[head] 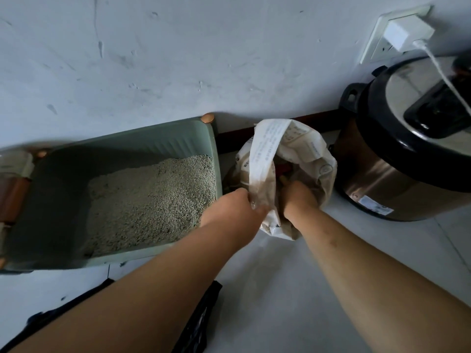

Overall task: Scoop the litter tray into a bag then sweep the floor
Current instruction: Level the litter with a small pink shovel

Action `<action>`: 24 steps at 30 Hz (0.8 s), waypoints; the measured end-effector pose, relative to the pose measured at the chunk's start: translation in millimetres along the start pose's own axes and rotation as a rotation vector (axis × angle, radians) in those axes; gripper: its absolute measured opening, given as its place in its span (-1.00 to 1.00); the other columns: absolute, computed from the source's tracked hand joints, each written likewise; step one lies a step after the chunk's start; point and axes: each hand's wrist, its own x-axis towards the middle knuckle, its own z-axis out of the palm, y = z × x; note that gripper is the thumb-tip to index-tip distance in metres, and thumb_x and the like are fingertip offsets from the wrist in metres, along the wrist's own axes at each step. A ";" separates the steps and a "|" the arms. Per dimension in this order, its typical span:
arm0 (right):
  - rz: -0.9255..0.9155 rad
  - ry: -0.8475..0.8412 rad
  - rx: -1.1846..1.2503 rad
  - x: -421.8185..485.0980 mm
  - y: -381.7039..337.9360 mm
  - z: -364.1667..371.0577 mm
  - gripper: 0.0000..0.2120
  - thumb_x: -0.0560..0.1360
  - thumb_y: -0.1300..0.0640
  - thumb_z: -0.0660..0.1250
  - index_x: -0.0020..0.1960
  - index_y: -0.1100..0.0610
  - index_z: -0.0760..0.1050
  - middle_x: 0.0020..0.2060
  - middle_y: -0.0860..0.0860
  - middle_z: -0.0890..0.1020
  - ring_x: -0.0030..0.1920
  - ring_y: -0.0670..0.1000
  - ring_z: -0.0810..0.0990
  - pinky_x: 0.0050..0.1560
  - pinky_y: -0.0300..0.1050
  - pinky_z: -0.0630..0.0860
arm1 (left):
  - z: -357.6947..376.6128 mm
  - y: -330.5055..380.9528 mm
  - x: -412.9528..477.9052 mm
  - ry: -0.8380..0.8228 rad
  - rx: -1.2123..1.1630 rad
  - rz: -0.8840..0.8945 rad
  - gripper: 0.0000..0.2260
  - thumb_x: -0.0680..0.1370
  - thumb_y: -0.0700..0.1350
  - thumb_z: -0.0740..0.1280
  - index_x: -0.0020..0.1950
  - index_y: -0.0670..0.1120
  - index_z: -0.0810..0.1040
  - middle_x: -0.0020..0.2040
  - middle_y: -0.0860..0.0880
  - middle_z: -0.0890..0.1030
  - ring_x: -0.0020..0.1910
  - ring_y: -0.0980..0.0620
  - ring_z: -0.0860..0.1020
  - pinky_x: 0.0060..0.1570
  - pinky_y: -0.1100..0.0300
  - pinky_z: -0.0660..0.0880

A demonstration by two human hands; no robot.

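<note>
Head view: one green litter tray (178,132) on the floor (280,289), one bag (303,149) just right of it. Left hand (234,208) grips the bag's rim; right hand (298,197) is inside it, fingers hidden, grip unclear.

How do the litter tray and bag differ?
The litter tray is a rigid green box; the bag is crumpled printed plastic. The tray holds grey litter; the bag is gripped at its rim by the left hand, the right hand reaching inside. Both sit on the floor.
</note>
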 end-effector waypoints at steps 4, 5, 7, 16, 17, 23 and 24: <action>-0.003 0.072 -0.055 -7.5 10.4 -3.9 -0.67 0.63 0.06 0.08 0.33 0.15 0.41 0.17 0.19 0.56 0.16 0.21 0.54 -0.04 -0.06 0.38 | 1.5 0.5 1.1 0.023 -0.075 -0.031 -0.67 0.58 0.20 0.15 0.08 -0.03 0.49 -0.03 -0.07 0.65 -0.04 -0.11 0.61 -0.02 0.00 0.56; 0.010 0.093 -0.064 -11.5 11.8 -5.5 -0.65 0.63 0.03 0.07 0.32 0.15 0.40 0.17 0.17 0.56 0.15 0.21 0.54 -0.06 -0.06 0.37 | 1.5 0.5 1.7 0.032 -0.087 -0.035 -0.66 0.59 0.18 0.14 0.10 -0.05 0.49 -0.03 -0.09 0.66 -0.04 -0.12 0.61 0.01 -0.03 0.56; 0.021 0.107 -0.077 -21.7 19.1 -9.9 -0.64 0.62 0.05 0.10 0.33 0.21 0.36 0.14 0.16 0.57 0.15 0.22 0.55 -0.04 -0.03 0.40 | 1.5 1.0 1.4 0.050 -0.103 -0.034 -0.64 0.59 0.18 0.14 0.11 -0.07 0.49 -0.04 -0.10 0.66 -0.05 -0.13 0.62 0.01 -0.05 0.58; -0.144 0.171 -0.032 -77.6 51.8 -25.2 -0.67 0.64 0.10 0.10 0.37 0.10 0.36 0.09 0.10 0.59 0.08 0.11 0.57 -0.12 -0.12 0.37 | -1.5 6.5 -2.2 0.100 -0.178 -0.046 -0.63 0.58 0.18 0.18 0.12 -0.10 0.49 -0.08 -0.11 0.65 -0.10 -0.13 0.64 -0.02 -0.06 0.61; -0.152 0.177 -0.031 -82.9 53.7 -28.6 -0.68 0.64 0.09 0.10 0.37 0.10 0.36 0.08 0.10 0.59 0.07 0.11 0.57 -0.13 -0.13 0.36 | -2.5 7.6 -3.0 0.102 -0.182 -0.047 -0.63 0.58 0.18 0.18 0.12 -0.11 0.49 -0.08 -0.11 0.65 -0.10 -0.13 0.65 -0.03 -0.06 0.62; -0.169 0.171 -0.044 -106.8 62.0 -45.1 -0.69 0.64 0.09 0.09 0.34 0.13 0.37 0.06 0.06 0.59 -0.07 0.01 0.49 -0.16 -0.18 0.32 | -7.3 12.2 -4.4 0.105 -0.211 -0.061 -0.62 0.57 0.19 0.18 0.13 -0.10 0.48 -0.08 -0.10 0.65 -0.14 -0.11 0.66 -0.10 -0.08 0.64; -0.170 0.173 -0.043 -109.0 63.3 -46.5 -0.70 0.64 0.08 0.09 0.33 0.13 0.38 0.04 0.06 0.59 -0.12 -0.01 0.45 -0.18 -0.18 0.31 | -8.1 12.6 -4.4 0.107 -0.219 -0.063 -0.61 0.56 0.20 0.18 0.13 -0.10 0.48 -0.08 -0.10 0.65 -0.15 -0.10 0.67 -0.11 -0.08 0.65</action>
